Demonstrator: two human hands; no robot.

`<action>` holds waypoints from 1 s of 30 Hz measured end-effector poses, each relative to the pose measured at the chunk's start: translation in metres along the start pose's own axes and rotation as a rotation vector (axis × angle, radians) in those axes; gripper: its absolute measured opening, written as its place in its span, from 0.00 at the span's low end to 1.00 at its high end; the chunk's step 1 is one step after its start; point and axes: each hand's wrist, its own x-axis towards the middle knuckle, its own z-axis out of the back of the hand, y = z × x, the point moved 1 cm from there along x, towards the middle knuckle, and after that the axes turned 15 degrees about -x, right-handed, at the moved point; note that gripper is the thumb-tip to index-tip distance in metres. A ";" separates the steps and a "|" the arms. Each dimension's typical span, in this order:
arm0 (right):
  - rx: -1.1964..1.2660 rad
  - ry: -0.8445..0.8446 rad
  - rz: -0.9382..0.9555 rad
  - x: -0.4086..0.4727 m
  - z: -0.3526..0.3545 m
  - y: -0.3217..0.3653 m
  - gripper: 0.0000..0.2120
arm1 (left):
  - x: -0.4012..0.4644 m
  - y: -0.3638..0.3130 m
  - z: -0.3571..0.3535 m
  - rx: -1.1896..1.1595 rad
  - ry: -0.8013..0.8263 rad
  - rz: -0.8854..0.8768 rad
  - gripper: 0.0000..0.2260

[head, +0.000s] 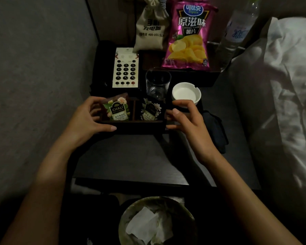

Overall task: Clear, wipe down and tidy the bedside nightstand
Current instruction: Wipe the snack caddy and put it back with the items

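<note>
Our left hand (94, 117) curls around the left end of the dark tea tray (132, 125), thumb along its front edge. Our right hand (185, 121) curls near the right end, but we cannot tell if it grips yet. The tray lies between both hands, its long side running left to right, so each hand is near one end. Two tea bags (117, 108) sit inside it. Just past our right hand are a white ashtray (186, 93) and a glass (157, 82). Farther back are the phone (125, 68), a chips bag (188, 36) and a water bottle (237, 30). We think the tray gets lifted off the tabletop (131, 156) next.
</note>
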 end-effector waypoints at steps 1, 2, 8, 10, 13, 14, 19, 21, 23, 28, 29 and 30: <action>-0.006 -0.001 -0.003 0.000 0.000 0.000 0.12 | -0.001 0.000 0.000 0.002 0.007 0.008 0.35; -0.010 0.000 -0.007 0.000 -0.001 0.000 0.12 | -0.002 -0.001 0.000 0.003 0.008 0.011 0.35; -0.003 0.016 -0.027 -0.001 -0.006 0.001 0.13 | -0.001 -0.001 -0.003 -0.016 -0.015 -0.005 0.36; 0.006 0.041 -0.030 -0.001 -0.005 0.000 0.12 | 0.000 0.003 -0.001 -0.008 -0.007 -0.003 0.37; -0.040 0.001 0.047 0.000 0.002 0.000 0.09 | 0.001 0.008 0.004 0.006 0.012 0.046 0.39; -0.109 -0.062 0.086 0.001 0.009 -0.001 0.08 | 0.001 0.008 0.004 0.021 -0.001 0.041 0.39; -0.841 -0.420 0.022 0.007 0.057 -0.014 0.12 | -0.008 -0.020 -0.004 0.014 -0.342 -0.358 0.26; -1.083 -0.353 -0.163 0.007 0.074 -0.024 0.22 | -0.018 -0.035 -0.017 -0.029 -0.412 -0.476 0.21; -1.149 -0.196 -0.352 0.006 0.081 -0.031 0.30 | -0.027 -0.043 -0.038 -0.068 -0.399 -0.493 0.19; -0.972 -0.140 -0.320 0.007 0.072 -0.031 0.17 | -0.038 -0.036 -0.113 -0.029 -0.010 -0.286 0.14; -0.891 -0.134 -0.288 0.007 0.071 -0.030 0.15 | -0.040 -0.033 -0.125 0.012 0.052 -0.264 0.14; -0.781 -0.114 -0.261 0.007 0.069 -0.029 0.12 | -0.042 -0.031 -0.134 0.034 0.085 -0.253 0.14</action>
